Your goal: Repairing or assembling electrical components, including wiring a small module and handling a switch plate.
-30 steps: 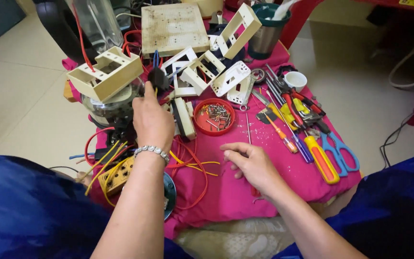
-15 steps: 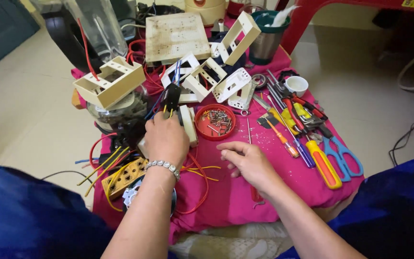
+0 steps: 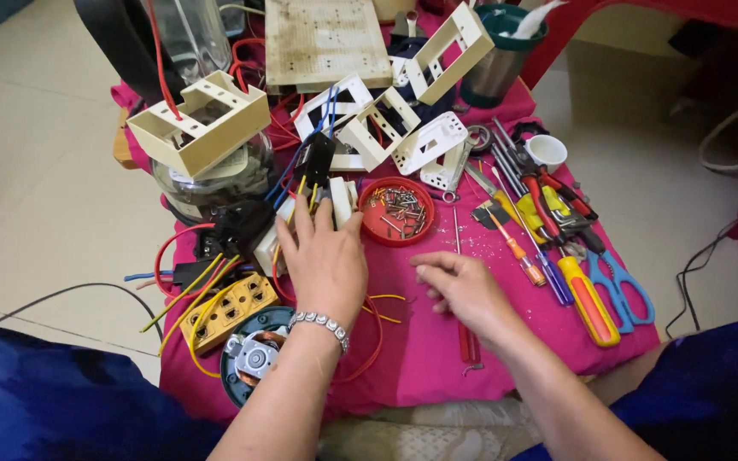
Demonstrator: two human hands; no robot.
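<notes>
We see left hand palm down, fingers clasping white switch block (wires attached) beside red screw dish. Right hand loosely curled, holding nothing, resting on pink-covered desk.

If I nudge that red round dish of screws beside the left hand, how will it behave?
The red dish looks shallow and flat-bottomed, so it would likely slide on the pink cloth rather than tip. Its loose screws would probably shift and rattle. It seems light plastic.
</notes>
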